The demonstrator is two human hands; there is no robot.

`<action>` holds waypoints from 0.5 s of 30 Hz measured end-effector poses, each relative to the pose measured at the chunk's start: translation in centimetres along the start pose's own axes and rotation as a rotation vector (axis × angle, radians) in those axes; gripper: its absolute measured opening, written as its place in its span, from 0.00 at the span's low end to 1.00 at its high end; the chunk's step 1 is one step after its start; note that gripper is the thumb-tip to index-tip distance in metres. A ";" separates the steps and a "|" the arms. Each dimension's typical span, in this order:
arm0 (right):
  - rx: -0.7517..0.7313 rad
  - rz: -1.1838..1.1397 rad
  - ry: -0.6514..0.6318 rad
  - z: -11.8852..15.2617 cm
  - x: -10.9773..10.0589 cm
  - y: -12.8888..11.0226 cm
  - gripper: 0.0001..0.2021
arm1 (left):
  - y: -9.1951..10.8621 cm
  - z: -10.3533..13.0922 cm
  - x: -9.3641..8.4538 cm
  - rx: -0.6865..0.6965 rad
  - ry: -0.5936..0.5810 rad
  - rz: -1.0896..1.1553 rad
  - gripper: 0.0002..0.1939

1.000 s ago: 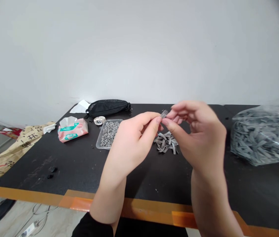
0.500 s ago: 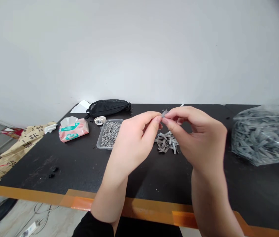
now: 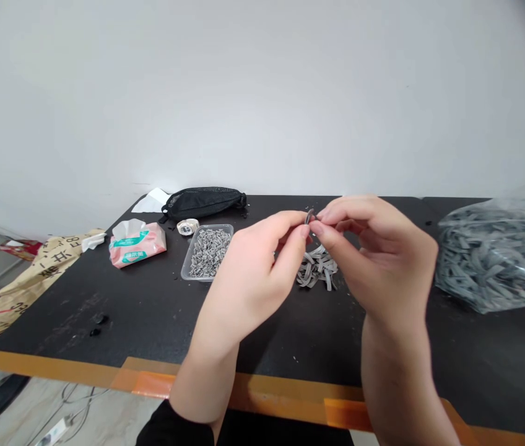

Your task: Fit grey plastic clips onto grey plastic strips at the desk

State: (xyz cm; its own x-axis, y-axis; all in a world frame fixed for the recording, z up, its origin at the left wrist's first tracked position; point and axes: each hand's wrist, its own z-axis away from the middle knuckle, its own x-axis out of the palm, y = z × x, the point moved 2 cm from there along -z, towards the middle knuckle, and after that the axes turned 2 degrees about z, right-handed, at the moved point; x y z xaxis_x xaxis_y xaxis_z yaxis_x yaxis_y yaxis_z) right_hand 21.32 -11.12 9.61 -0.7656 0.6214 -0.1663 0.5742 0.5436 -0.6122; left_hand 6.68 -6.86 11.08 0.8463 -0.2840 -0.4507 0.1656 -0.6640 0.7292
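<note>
Between the fingertips of both hands is a small curved grey strip [image 3: 309, 215], held above the table. My left hand [image 3: 262, 266] pinches it from the left with thumb and forefinger. From the other side, my right hand [image 3: 378, 260] closes thumb and forefinger on its right end; the fingers hide most of that end. A loose pile of similar grey strips [image 3: 317, 269] lies on the table just behind and below the hands. Left of my left hand, a clear plastic tub [image 3: 185, 267] holds many small grey pieces [image 3: 207, 253].
On the black table [image 3: 151, 322] stand a pink tissue pack [image 3: 139, 246], a tape roll [image 3: 187, 227] and a black mesh pouch [image 3: 207, 202]. A clear bag of grey strips [image 3: 499, 260] sits at the right. Orange tape [image 3: 290, 394] covers the front edge.
The strip has turned between my fingers and now shows as a narrow, darker curve. My right hand has shifted slightly to the right, and the left fingertips have moved a little right too.
</note>
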 end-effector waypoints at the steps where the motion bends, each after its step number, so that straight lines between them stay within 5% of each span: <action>1: -0.020 -0.007 0.001 0.0 0.0 -0.1 0.10 | 0.0 0.0 0.0 0.005 -0.016 0.005 0.11; 15: 0.053 -0.018 -0.240 -0.5 -0.4 0.6 0.08 | 0.1 -0.2 0.1 0.086 -0.058 -0.092 0.12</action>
State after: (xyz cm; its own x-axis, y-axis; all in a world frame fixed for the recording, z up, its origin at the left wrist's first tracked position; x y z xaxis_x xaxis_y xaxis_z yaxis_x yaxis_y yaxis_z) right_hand 22.12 -10.74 9.67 -0.8263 0.4566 -0.3298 0.5485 0.5192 -0.6555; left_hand 6.86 -6.79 11.19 0.7983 -0.2570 -0.5446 0.1951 -0.7452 0.6377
